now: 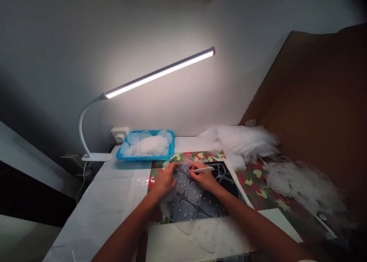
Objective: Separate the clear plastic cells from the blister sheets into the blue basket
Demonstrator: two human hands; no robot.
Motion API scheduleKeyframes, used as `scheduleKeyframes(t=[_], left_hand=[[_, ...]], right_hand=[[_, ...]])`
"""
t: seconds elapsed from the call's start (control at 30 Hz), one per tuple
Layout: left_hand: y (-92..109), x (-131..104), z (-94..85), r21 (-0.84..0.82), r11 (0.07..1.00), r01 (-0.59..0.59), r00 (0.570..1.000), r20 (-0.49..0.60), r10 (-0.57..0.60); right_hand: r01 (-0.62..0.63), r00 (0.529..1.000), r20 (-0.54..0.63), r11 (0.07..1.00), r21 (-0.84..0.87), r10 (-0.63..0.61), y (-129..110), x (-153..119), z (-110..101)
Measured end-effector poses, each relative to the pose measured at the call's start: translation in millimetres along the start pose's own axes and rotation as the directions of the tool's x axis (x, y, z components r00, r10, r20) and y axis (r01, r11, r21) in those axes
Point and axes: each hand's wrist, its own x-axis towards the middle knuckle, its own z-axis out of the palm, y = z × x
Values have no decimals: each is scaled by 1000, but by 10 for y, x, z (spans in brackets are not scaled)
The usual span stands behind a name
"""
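Observation:
A thin translucent sheet (pixel 194 193) with rounded-square shapes and small pale spots lies over a black board (pixel 226 180). At its upper left edge, my left hand (pixel 166 181) has its fingers curled against the sheet. My right hand (pixel 202 176) grips a slim white pen-shaped tool (pixel 204 169), its rear end pointing right. The tool's tip is hidden by my fingers, close to the sheet's upper part. On the board's right side, thin pale outlines show against the black. The sheet's lower end hangs over a pale panel (pixel 166 243) nearest me.
A blue basket (pixel 172 149) of translucent cut pieces stands at the back left, beside a lit clamp lamp (pixel 160 74). White sheets (pixel 243 139) are heaped behind on the right. Tangled clear scraps (pixel 304 181) lie farther right on a camouflage-patterned cover (pixel 255 185), near a cardboard wall (pixel 315 101).

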Motion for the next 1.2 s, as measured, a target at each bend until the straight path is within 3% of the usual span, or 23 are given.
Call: scheduleKeyframes(t=[0.07,0.13,0.4,0.6,0.77,0.83,0.9,0.97,1.03,1.1,1.2], left_hand=[[48,-59,62,269,962,-53,994,110,24],[85,-100,88,427,901,-82,978,209,-10],[169,-119,36,516,838,-177,959,284,27],[151,-99,68,483,863,-150,949,316,-12],[128,-91,110,400,912,-96,957,288,-26],[130,-97,124,390,919,-53,961,271,-60],[130,-106,133,389,921,-19,962,258,-90],[121,-109,129,369,930,-1,962,254,-100],[106,-94,104,318,948,8,963,251,-92],[100,-45,55,237,971,22,967,242,-81],[135,91,-42,-1,996,87,983,161,-85]], right_hand=[[53,999,5,997,-54,-53,22,-28,114],[70,998,4,994,-79,-70,52,-44,164],[69,998,24,987,-148,-66,38,-8,193],[68,992,120,976,-209,-44,31,-22,168],[143,985,133,940,-311,-106,18,-6,180],[88,996,54,950,-298,-75,83,6,53],[-41,993,-118,966,-256,11,203,0,-174],[-186,940,-321,964,-192,117,341,-29,-433],[-246,880,-436,966,-84,186,428,-78,-628],[-220,869,-446,975,42,216,408,-136,-699],[-150,916,-349,976,158,197,171,-227,-591]])
